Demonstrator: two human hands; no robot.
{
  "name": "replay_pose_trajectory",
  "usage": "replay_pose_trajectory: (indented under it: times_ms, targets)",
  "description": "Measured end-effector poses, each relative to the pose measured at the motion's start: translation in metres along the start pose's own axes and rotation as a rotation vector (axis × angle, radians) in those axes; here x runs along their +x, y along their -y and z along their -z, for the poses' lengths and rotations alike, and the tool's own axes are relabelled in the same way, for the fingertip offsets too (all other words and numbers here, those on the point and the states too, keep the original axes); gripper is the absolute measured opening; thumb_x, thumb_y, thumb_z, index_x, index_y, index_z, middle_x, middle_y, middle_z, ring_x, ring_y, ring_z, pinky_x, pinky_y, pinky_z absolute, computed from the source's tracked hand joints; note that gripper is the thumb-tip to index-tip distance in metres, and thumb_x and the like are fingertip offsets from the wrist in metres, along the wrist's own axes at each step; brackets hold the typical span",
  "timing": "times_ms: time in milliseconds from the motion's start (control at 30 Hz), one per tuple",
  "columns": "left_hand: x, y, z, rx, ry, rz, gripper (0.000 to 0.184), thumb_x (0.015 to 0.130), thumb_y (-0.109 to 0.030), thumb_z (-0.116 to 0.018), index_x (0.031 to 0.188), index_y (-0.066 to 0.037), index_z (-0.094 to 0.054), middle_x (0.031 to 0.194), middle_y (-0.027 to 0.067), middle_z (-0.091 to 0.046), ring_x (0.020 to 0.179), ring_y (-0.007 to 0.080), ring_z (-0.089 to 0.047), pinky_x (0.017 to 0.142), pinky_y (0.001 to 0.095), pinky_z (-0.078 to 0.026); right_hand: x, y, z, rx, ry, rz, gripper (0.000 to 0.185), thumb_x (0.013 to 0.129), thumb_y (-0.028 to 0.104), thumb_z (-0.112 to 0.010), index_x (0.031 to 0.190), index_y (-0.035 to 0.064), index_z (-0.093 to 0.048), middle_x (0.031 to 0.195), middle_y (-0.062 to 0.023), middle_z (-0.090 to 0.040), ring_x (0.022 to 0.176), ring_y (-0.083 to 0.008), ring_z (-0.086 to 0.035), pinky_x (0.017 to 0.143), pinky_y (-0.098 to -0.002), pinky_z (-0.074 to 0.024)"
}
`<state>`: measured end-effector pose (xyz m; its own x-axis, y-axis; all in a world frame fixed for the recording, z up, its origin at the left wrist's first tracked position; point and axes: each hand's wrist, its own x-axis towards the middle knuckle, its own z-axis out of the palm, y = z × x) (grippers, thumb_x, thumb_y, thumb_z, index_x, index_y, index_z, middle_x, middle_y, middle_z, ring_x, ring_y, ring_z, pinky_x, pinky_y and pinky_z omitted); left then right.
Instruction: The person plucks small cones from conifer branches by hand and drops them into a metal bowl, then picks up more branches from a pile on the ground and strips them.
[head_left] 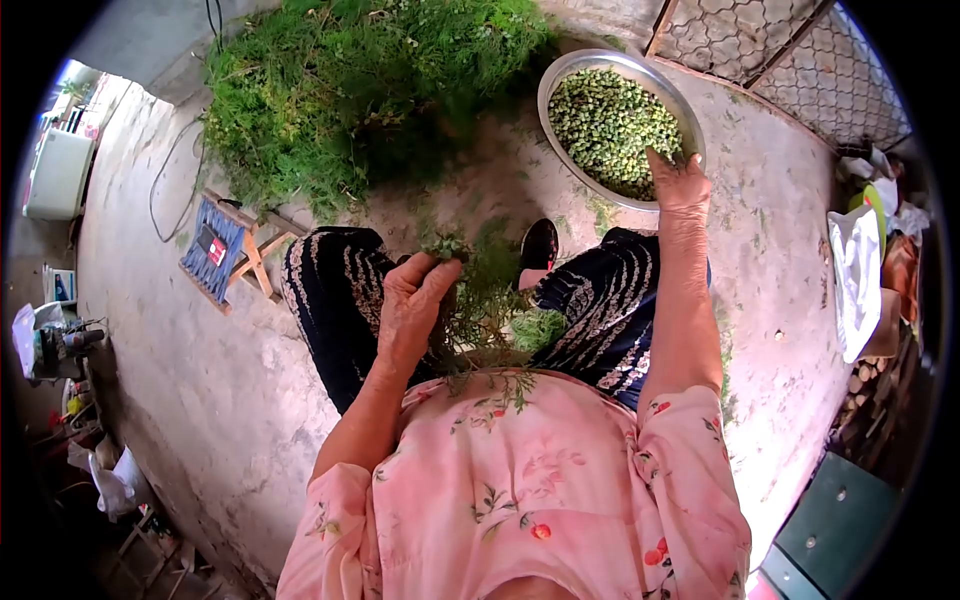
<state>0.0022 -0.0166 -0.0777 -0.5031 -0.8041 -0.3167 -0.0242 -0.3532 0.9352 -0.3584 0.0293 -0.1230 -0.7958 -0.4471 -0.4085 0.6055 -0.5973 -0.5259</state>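
We start w/ the green buds (605,115): thick heap, pale to mid green, all inside the metal basin (690,118). Basin wall shows bare along its R side.

R hand (680,183) is at basin's near-R rim, fingers pointing down inside, at or just over the buds. We can't tell if it pinches anything; fingertips blur into the heap.

L hand (420,292) is L of basin & nearer the person, thumb & fingers closed on a feathery sprig (482,285). We see a small tuft at the fingertips, thin stems trailing down twd the lap. Another green clump (537,329) sits on the lap, on the person's side of basin.

Just L of basin, big pile of greenery (320,90), fine-leaved; can't tell if the two touch. Dark shoe (541,243) nr basin, on person's side; beyond it patterned trousers (600,310), then pink floral shirt (540,460), farthest from basin.

Well L of basin we log a low stool (207,265), blue seat, w/ a red-and-black item (214,247) on top. Concrete floor (220,400) runs under basin, w/ green bits scattered about.

Behind basin, to R: mesh panel (720,35). Well R of basin: white bag (853,280) &, nearer the person, dark green box (838,520).
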Motion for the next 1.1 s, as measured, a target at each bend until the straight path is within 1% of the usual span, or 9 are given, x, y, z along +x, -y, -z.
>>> replay_pose_trajectory:
  times_ms: [67,133,200,333,533,800,900,1033,1100]
  targets:
    - [0.001,-0.002,-0.005,-0.009,-0.034,-0.009,0.014,0.082,-0.013,-0.056,0.074,-0.002,-0.058,0.056,-0.0063,-0.045,0.050,0.0018,-0.035,0.045,0.0199,-0.028,0.020,0.004,0.022,-0.051,0.043,0.017,0.032,0.093,0.022,-0.036,0.114,-0.0013,-0.039,0.117,-0.0193,-0.041,0.104,-0.0349,-0.044,0.092,-0.0516,-0.0368]
    - [0.002,-0.003,-0.008,-0.006,-0.082,-0.012,0.015,0.083,-0.013,-0.056,0.074,-0.002,-0.058,0.056,-0.0064,-0.044,0.050,0.0019,-0.035,0.045,0.0200,-0.027,-0.015,-0.002,0.011,-0.204,0.059,-0.052,0.017,0.088,0.009,-0.046,0.100,-0.0026,-0.047,0.090,-0.0148,-0.056,0.076,-0.0250,-0.056,0.067,-0.0351,-0.0499]
    - [0.003,-0.004,-0.007,0.143,-0.073,-0.012,0.014,0.083,-0.013,-0.056,0.075,-0.001,-0.058,0.055,-0.0069,-0.043,0.049,0.0018,-0.034,0.044,0.0201,-0.027,-0.059,-0.022,-0.006,-0.417,0.338,-0.034,0.012,0.084,0.006,-0.052,0.093,-0.0020,-0.053,0.077,-0.0107,-0.059,0.066,-0.0185,-0.056,0.058,-0.0277,-0.0471]
    - [0.004,-0.006,-0.010,0.076,-0.038,-0.080,0.013,0.082,-0.012,-0.057,0.074,-0.002,-0.059,0.054,-0.0080,-0.041,0.048,0.0015,-0.034,0.043,0.0194,-0.025,-0.153,-0.058,-0.036,-0.777,0.558,-0.254,0.016,0.079,0.005,-0.059,0.094,-0.0002,-0.058,0.080,-0.0075,-0.060,0.067,-0.0114,-0.057,0.053,-0.0194,-0.0431]
    - [0.007,0.007,-0.001,0.185,-0.059,-0.226,0.011,0.080,-0.010,-0.058,0.075,-0.001,-0.059,0.054,-0.0061,-0.044,0.051,0.0016,-0.036,0.044,0.0198,-0.030,-0.196,-0.099,-0.033,-0.821,0.788,-0.172,0.031,0.071,0.006,-0.069,0.095,-0.0012,-0.052,0.087,-0.0040,-0.057,0.075,-0.0064,-0.052,0.065,-0.0191,-0.0450]
    - [0.005,-0.001,0.004,0.511,-0.020,-0.300,0.009,0.078,-0.008,-0.060,0.080,0.000,-0.062,0.063,-0.0065,-0.053,0.059,0.0009,-0.042,0.051,0.0174,-0.034,-0.197,-0.107,-0.035,-1.135,0.920,0.241,0.029,0.070,0.013,-0.069,0.091,-0.0002,-0.054,0.078,-0.0078,-0.055,0.071,-0.0171,-0.055,0.064,-0.0270,-0.0432]
    - [0.006,0.005,0.006,0.405,0.007,-0.281,0.009,0.078,-0.008,-0.060,0.081,0.001,-0.063,0.066,-0.0044,-0.056,0.061,0.0012,-0.045,0.053,0.0177,-0.036,-0.196,-0.106,-0.034,-1.207,0.965,0.277,0.022,0.073,0.011,-0.065,0.087,-0.0016,-0.055,0.079,-0.0095,-0.055,0.071,-0.0193,-0.055,0.063,-0.0282,-0.0428]
    - [0.002,-0.004,0.003,0.255,0.025,-0.198,0.009,0.077,-0.006,-0.060,0.082,0.000,-0.063,0.068,-0.0028,-0.058,0.063,0.0019,-0.048,0.055,0.0181,-0.039,-0.198,-0.108,-0.032,-1.203,0.949,0.238,0.014,0.076,0.008,-0.061,0.085,-0.0019,-0.056,0.073,-0.0072,-0.055,0.066,-0.0162,-0.055,0.060,-0.0268,-0.0424]
    - [0.002,-0.008,0.002,0.259,0.033,-0.122,0.008,0.077,-0.004,-0.059,0.082,0.000,-0.064,0.069,-0.0024,-0.059,0.062,0.0030,-0.050,0.055,0.0182,-0.040,-0.197,-0.108,-0.029,-1.117,0.867,-0.111,0.011,0.081,0.009,-0.055,0.085,-0.0013,-0.056,0.066,-0.0033,-0.054,0.059,-0.0112,-0.052,0.053,-0.0232,-0.0407]
